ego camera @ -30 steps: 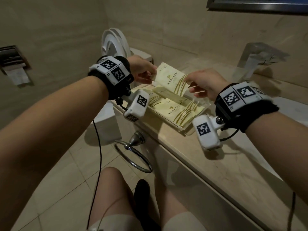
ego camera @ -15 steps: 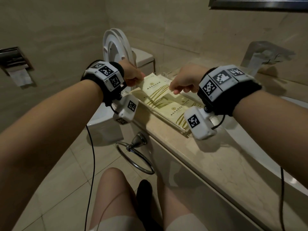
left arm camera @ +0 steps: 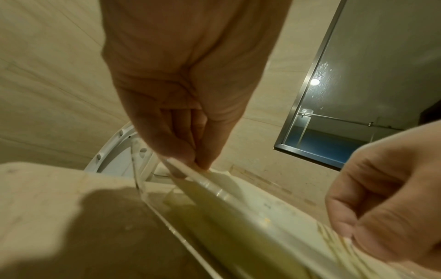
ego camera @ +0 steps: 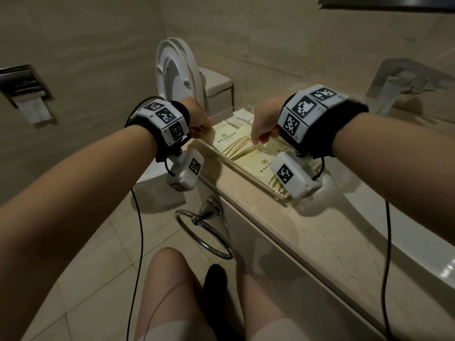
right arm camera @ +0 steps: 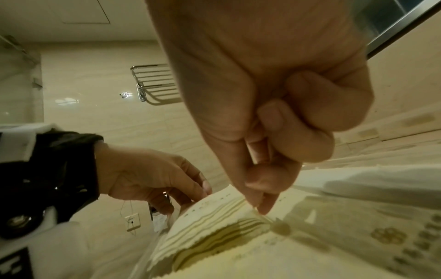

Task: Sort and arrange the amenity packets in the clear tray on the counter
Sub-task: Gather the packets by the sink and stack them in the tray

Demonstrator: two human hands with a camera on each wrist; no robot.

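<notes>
A cream amenity packet [ego camera: 230,141] with green stripes lies at the left end of the clear tray [ego camera: 242,169] on the counter. My left hand [ego camera: 204,130] pinches its left edge between thumb and fingers, as the left wrist view shows: left hand [left arm camera: 198,166], packet [left arm camera: 238,200]. My right hand [ego camera: 256,141] pinches the packet's right edge, its other fingers curled: right hand [right arm camera: 260,206], packet [right arm camera: 214,219]. More packets [ego camera: 261,163] of the same kind lie flat in the tray, and white ones [ego camera: 242,116] sit behind. The tray's right end is hidden by my wrist camera.
A toilet [ego camera: 177,70] with raised lid stands left of the counter [ego camera: 307,232]. A towel ring [ego camera: 204,230] hangs on the counter's front. A paper holder [ego camera: 27,94] is on the left wall. A white basin [ego camera: 418,237] lies to the right.
Both hands have brought the packet down from the air into the left end of the tray and moved left with it. It now lies nearly flat.
</notes>
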